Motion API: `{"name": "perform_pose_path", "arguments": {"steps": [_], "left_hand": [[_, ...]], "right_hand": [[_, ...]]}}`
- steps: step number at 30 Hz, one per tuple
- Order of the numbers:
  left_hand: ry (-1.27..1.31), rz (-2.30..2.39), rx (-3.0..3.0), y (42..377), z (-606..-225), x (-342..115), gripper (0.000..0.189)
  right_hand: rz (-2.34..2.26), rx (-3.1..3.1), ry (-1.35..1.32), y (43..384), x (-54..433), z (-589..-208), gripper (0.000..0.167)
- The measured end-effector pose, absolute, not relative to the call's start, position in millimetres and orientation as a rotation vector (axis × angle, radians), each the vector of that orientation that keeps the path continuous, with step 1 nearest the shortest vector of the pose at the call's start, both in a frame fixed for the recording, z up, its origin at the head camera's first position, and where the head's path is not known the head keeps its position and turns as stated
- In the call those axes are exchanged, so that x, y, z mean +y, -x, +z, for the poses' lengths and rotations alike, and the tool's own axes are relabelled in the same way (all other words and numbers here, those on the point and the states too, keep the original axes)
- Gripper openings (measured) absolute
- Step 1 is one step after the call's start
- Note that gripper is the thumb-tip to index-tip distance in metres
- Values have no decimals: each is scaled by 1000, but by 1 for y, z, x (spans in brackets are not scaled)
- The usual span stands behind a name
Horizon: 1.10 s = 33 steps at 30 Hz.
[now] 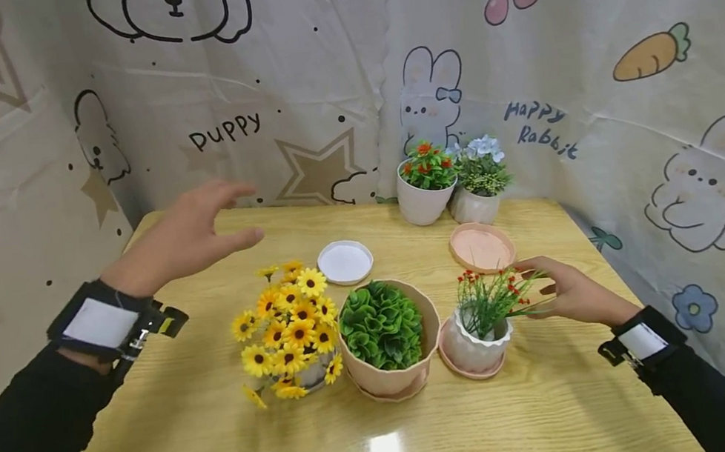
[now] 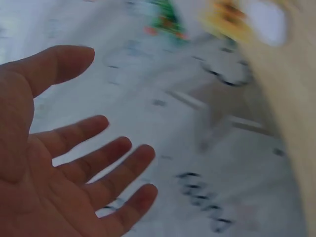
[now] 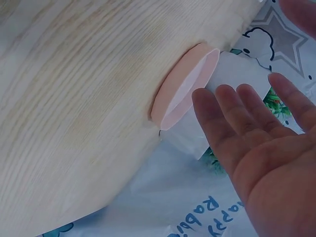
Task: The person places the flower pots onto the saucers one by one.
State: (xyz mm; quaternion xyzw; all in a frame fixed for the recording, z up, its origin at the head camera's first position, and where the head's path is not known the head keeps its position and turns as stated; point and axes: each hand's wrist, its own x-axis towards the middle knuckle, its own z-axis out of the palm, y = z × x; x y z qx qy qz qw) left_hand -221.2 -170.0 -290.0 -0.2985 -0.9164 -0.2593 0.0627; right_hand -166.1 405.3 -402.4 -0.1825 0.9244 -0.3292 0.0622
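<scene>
My left hand (image 1: 189, 234) hangs in the air over the table's left side, behind the yellow daisies (image 1: 289, 335), fingers spread and holding nothing. In the left wrist view the left palm (image 2: 44, 197) faces the camera. On the right, my right hand (image 1: 575, 295) hovers beside the small red flowers (image 1: 511, 291) in a white scalloped pot (image 1: 477, 351). The head view does not settle whether its fingertips touch the stems. That pot stands on a pink saucer (image 1: 454, 366). The right wrist view shows straight fingers (image 3: 212, 118) with nothing gripped, in front of a pink tray (image 3: 173, 84).
Between the daisies and the scalloped pot stands a leafy green plant (image 1: 380, 324) in a pink pot (image 1: 430, 323). Behind are a white saucer (image 1: 345, 261) and a pink saucer (image 1: 482, 246). Two potted plants (image 1: 423, 200) stand at the table's back edge, against a printed curtain (image 1: 318, 74).
</scene>
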Motion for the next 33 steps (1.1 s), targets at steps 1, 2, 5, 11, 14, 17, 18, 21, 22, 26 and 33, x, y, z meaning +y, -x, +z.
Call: {"name": "perform_pose_path", "arguments": {"steps": [1, 2, 5, 11, 14, 17, 18, 21, 22, 26, 33], "left_hand": [[895, -756, -2804, 231, -297, -171, 64], [894, -721, -2838, 240, -304, -172, 65], [909, -617, -2947, 261, -327, -170, 71], [1055, -484, -3073, 296, -365, -152, 79], [1100, -458, -3105, 314, -374, -141, 83], [1135, -456, -3121, 329, -380, -129, 87], [1152, -449, -3124, 333, -382, -126, 87], [1233, -422, -3120, 343, -389, -111, 84], [1257, -416, -3124, 346, -391, -106, 82], [1285, -417, -3171, 357, -400, -88, 89], [1299, -355, -3201, 374, -416, -73, 114]], "right_hand": [[-1000, 2799, 551, 166, 406, -403, 74], [-1005, 2803, 555, 166, 407, -404, 72], [-1001, 2804, 582, 166, 409, -407, 68], [-958, 2836, 593, 167, 415, -411, 65], [-952, 2853, 581, 168, 419, -411, 65], [-947, 2858, 581, 169, 422, -412, 64], [-951, 2855, 577, 169, 422, -412, 64], [-960, 2851, 560, 167, 426, -414, 64], [-963, 2852, 550, 166, 427, -414, 64], [-962, 2866, 521, 162, 432, -415, 63], [-992, 2858, 503, 156, 439, -415, 65]]}}
